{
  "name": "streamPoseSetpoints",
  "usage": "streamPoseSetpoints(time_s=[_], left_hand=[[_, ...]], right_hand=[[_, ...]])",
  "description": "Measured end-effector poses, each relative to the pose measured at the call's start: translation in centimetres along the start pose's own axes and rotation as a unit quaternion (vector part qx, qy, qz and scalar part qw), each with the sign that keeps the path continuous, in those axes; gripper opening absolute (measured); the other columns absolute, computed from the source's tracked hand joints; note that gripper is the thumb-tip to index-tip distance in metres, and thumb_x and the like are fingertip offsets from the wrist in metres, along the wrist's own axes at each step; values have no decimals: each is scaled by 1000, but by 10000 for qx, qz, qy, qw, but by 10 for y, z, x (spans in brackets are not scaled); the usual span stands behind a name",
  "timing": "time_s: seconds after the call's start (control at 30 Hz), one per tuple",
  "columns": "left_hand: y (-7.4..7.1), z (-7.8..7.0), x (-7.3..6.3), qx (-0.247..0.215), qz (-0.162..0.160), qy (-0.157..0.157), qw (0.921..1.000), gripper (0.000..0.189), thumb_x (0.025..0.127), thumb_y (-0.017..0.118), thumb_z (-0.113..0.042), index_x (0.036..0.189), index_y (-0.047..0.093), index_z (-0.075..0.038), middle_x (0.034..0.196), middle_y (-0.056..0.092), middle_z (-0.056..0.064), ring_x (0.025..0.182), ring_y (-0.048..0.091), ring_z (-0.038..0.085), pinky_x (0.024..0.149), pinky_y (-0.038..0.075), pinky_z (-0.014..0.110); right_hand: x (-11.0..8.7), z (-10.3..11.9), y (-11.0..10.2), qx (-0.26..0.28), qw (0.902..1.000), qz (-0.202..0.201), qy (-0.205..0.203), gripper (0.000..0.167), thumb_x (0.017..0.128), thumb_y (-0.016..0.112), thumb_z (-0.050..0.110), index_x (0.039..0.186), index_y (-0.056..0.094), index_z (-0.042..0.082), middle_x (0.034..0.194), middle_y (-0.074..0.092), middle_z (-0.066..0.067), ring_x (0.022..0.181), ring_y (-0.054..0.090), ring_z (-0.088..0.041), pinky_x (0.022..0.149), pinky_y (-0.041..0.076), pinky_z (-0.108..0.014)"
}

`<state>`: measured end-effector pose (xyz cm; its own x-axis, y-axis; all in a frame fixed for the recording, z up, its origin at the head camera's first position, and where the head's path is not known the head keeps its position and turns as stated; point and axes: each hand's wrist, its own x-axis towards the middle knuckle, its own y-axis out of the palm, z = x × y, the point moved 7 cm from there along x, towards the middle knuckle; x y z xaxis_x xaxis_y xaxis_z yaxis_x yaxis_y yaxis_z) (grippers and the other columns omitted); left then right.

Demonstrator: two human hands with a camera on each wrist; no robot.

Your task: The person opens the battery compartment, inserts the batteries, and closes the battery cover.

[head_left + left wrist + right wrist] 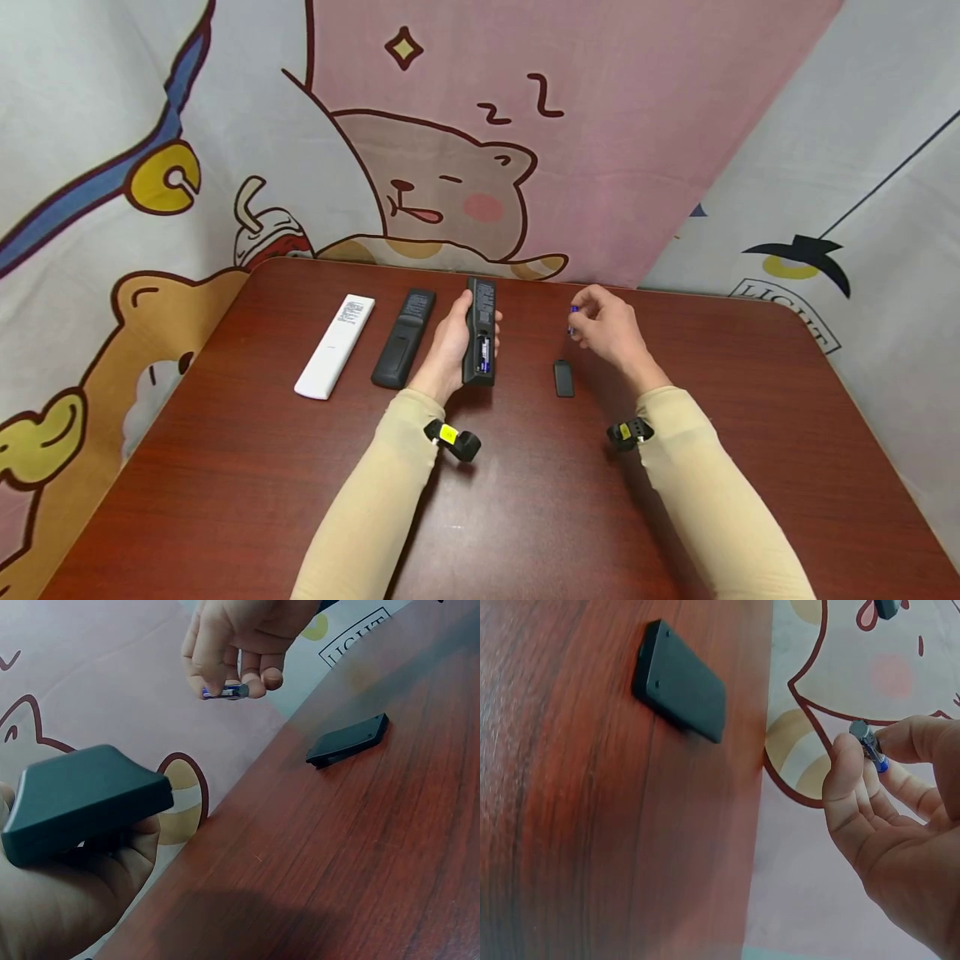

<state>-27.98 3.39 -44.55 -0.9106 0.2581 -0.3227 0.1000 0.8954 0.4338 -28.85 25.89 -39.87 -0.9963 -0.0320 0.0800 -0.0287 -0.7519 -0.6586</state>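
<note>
My left hand (448, 342) grips a black remote control (481, 312) with its back turned up. The battery compartment at its near end is uncovered, and a blue and silver battery (484, 357) shows inside. To the right, my right hand (611, 327) pinches a small blue and silver battery (868, 745) between thumb and fingertips, above the table. A black battery cover (563, 378) lies on the table between the two hands, nearer the right one. The left wrist view shows the remote's near end from below, with its compartment hidden.
Left of the held remote, a second black remote control (403, 338) and a white remote control (335, 346) lie side by side, backs up, on the brown wooden table (525, 517). A cartoon-printed cloth (600, 125) hangs behind the table's far edge.
</note>
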Motion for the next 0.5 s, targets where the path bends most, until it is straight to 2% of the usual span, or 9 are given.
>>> streamPoseSetpoints(time_s=[0.27, 0.4, 0.5], left_hand=[[2, -1, 0, -125, 21, 43, 9999, 64, 110, 29, -52, 120, 63, 2, 93, 57, 10, 70, 56, 17, 63, 50, 26], [3, 0, 0, -122, 29, 21, 9999, 64, 110, 29, -52, 120, 63, 1, 95, 57, 11, 70, 55, 16, 63, 49, 27], [4, 1, 0, -100, 25, 6, 9999, 64, 110, 30, -52, 122, 63, 1, 97, 57, 12, 72, 55, 17, 64, 50, 27]], right_hand=[[-2, 11, 4, 188, 9997, 128, -116, 14, 96, 62, 2, 110, 62, 1, 86, 70, -17, 65, 70, -28, 57, 56, -27], [-4, 19, 7, 315, 9991, 136, -264, 12, 95, 63, 1, 107, 61, 1, 84, 70, -17, 62, 69, -25, 56, 56, -28], [-7, 26, 9, 452, 9982, 160, -355, 11, 96, 63, 1, 107, 61, 0, 84, 70, -17, 63, 68, -23, 58, 59, -33]])
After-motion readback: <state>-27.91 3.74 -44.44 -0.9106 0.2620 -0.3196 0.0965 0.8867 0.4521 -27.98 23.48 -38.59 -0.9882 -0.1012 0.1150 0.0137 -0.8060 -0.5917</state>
